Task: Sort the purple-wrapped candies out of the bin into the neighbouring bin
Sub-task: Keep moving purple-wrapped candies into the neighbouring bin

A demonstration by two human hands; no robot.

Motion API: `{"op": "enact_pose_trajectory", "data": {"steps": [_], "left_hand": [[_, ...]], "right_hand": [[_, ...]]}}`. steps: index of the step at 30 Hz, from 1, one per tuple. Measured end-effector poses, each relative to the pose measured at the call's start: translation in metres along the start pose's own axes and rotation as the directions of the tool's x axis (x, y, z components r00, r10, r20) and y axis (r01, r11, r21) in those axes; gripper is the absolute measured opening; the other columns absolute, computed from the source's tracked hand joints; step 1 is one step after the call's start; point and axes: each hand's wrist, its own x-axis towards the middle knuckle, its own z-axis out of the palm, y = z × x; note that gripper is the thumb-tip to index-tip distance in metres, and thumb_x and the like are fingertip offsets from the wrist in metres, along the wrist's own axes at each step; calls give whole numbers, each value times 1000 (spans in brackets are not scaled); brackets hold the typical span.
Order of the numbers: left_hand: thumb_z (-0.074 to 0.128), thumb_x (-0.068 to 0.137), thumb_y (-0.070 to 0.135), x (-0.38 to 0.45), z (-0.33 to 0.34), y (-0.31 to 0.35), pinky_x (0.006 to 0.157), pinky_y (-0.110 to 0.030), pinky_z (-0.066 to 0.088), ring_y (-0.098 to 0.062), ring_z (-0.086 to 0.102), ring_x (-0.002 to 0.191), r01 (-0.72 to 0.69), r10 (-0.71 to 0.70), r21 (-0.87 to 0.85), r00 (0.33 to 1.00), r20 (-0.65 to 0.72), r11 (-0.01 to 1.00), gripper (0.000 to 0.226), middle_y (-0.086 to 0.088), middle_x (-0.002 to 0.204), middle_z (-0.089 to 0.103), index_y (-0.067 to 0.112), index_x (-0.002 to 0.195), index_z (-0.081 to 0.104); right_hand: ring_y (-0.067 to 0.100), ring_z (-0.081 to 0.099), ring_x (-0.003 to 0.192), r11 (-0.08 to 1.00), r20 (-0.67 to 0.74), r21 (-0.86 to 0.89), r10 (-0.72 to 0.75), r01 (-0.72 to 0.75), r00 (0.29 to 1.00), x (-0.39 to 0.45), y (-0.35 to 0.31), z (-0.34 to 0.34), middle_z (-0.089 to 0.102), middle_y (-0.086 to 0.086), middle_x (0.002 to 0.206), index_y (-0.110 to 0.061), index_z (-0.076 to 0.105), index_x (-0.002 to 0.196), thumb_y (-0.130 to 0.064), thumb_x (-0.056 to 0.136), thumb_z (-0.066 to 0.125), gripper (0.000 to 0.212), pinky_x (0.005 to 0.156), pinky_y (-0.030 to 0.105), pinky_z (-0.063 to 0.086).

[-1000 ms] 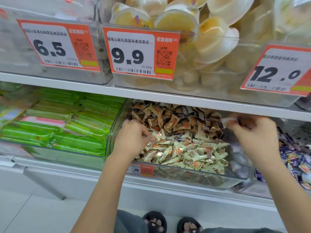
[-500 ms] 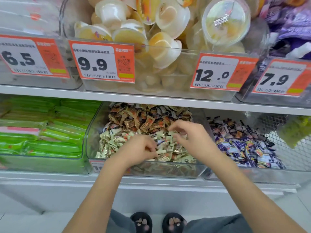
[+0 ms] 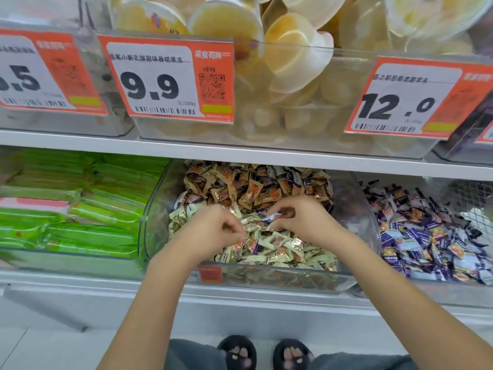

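A clear middle bin (image 3: 160, 209) on the lower shelf holds brown candies at the back and cream-wrapped candies in front. Both my hands are inside it, over the cream pile. My right hand (image 3: 301, 220) pinches a purple-wrapped candy (image 3: 273, 217) between thumb and fingertips. My left hand (image 3: 213, 231) has its fingers curled down into the cream candies; what they hold, if anything, is hidden. Another purple wrapper (image 3: 253, 247) peeks out among the cream ones. The neighbouring bin on the right (image 3: 453, 285) is full of purple-wrapped candies (image 3: 426, 236).
A bin of green packets (image 3: 80, 209) stands to the left. The shelf above (image 3: 240, 153) overhangs the bins and carries clear bins of yellow jelly cups (image 3: 293, 57) with orange price tags (image 3: 168, 78). My feet in dark slippers (image 3: 264, 353) show below.
My right hand came back from the right bin into the middle bin and now pinches a purple candy. My left hand stayed in the cream pile. The view shifted sideways and closer.
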Motion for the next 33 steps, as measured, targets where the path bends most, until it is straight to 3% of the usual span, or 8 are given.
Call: {"op": "enact_pose_trajectory", "data": {"steps": [7,12,15,19,22,25,29,33], "left_hand": [[74,80,28,-1,4,0,96,-28,44,-5,58,101,-12,22,124,996,-81,992,10,13,104,68,25,89,73],[78,72,34,-5,15,20,95,-35,39,-5,45,96,-208,248,263,960,-133,942,13,21,92,57,34,82,69],[76,72,42,-1,19,23,106,-42,34,-7,52,104,-196,187,302,981,59,933,21,18,105,63,37,89,66],[68,68,61,2,20,18,107,-44,32,-14,41,124,-141,106,368,988,115,919,61,14,132,52,42,124,52],[68,69,61,5,24,20,97,-40,39,-10,48,109,-122,102,329,992,79,937,55,17,117,61,44,120,56],[72,78,41,8,26,20,95,-41,43,-8,55,95,-125,146,355,989,-34,927,27,16,103,66,37,103,65],[71,80,19,14,11,6,94,-43,44,-17,57,102,-29,119,335,961,-251,942,20,5,105,65,29,98,69],[67,80,8,17,-2,-1,95,-42,40,-23,51,114,26,108,388,941,-320,921,33,4,117,62,31,103,69]], "right_hand": [[-11,60,76,963,-236,269,81,-15,968,-29,-22,-28,67,-16,83,-28,66,86,-22,85,69,6,68,4,43],[5,55,65,990,-722,-2,94,-138,686,-88,4,-64,65,-4,78,-14,63,92,-16,92,58,5,55,15,32],[16,57,86,961,-605,8,226,-278,763,-120,26,-73,66,5,113,-16,63,118,0,91,51,34,72,22,39],[-10,57,101,994,-425,51,-70,101,903,-118,2,-61,64,-24,111,-39,66,104,4,84,61,48,89,7,43],[-8,54,105,989,4,-12,-147,147,989,-79,-16,-49,62,-27,111,-47,64,104,-13,83,70,41,95,21,46],[3,47,118,957,384,-200,-119,209,916,-41,-20,-33,56,-19,126,-36,61,117,-27,78,76,42,104,29,33],[11,53,105,918,303,-288,-183,273,935,-14,-5,-15,55,-15,113,-26,61,109,-32,81,71,30,94,37,44],[14,55,90,916,-29,-377,-159,137,987,6,0,-9,58,-2,107,-17,58,115,-34,91,59,30,69,26,41]]}}
